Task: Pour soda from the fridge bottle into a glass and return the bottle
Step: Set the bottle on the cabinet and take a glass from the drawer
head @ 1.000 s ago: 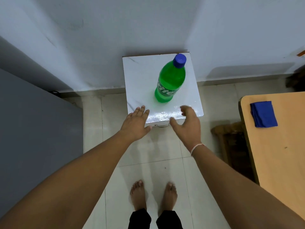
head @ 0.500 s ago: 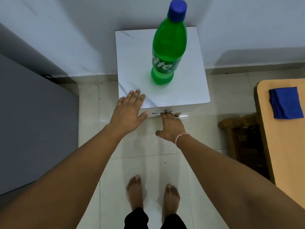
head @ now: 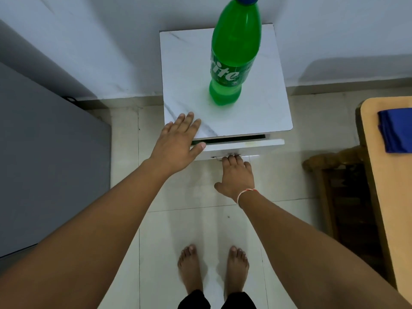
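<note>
While the green soda bottle (head: 234, 54) stands upright on the white cabinet (head: 227, 112), both hands work at its front.
Left hand (head: 178, 141) lies flat on the top's near left corner, fingers spread, holding nothing. Right hand (head: 237, 175) has its fingers curled on the drawer (head: 243, 147) handle; the drawer stands slightly out, a dark gap showing.

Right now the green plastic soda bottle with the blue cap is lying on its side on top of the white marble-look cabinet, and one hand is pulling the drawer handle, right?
Not quite. The head view shows the green plastic soda bottle with the blue cap standing upright on the white marble-look cabinet, not lying down. The rest holds: the right hand is at the drawer handle.
</note>
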